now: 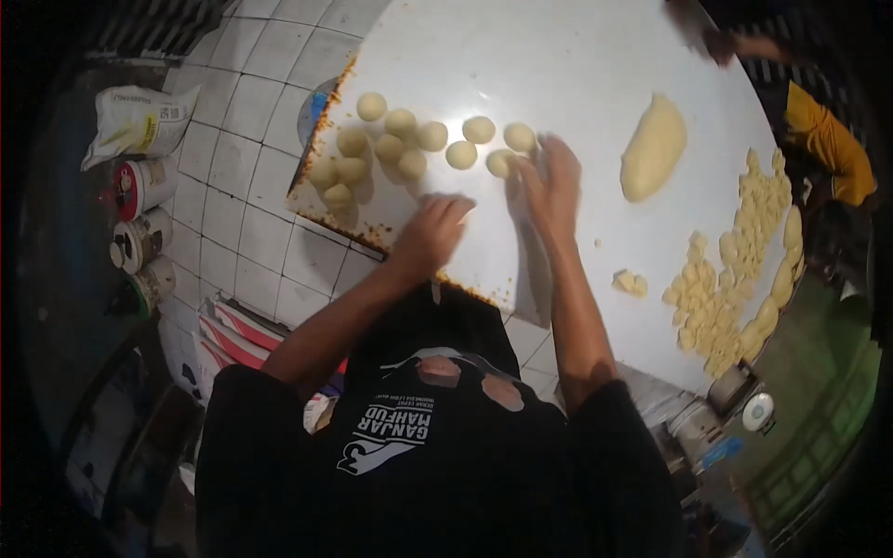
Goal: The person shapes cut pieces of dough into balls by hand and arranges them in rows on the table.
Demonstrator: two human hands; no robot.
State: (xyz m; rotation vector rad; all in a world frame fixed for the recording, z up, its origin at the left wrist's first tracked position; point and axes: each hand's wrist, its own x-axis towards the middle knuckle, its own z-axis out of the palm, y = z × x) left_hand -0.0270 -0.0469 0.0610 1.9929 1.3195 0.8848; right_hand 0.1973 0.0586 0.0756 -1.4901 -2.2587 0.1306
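Observation:
Several round dough balls (pixel 433 136) lie on the white tabletop (pixel 446 46), grouped toward its left corner. My right hand (pixel 551 186) is beside the two rightmost balls, its fingers spread and fingertips at the edge of a dough ball (pixel 502 164) and of another dough ball (pixel 519 138) just above it. Low over the table near its front edge, my left hand (pixel 433 232) has loosely bent fingers with nothing seen in them. To the right of my right hand rests a large oblong dough lump (pixel 653 149).
Many small dough pieces (pixel 702 298) and long dough rolls (pixel 772 307) cover the table's right side. A small dough cluster (pixel 630 283) sits nearer. Another person's hand (pixel 721 46) is at the top right. Buckets (pixel 153 181) and a sack (pixel 144 121) stand at the left.

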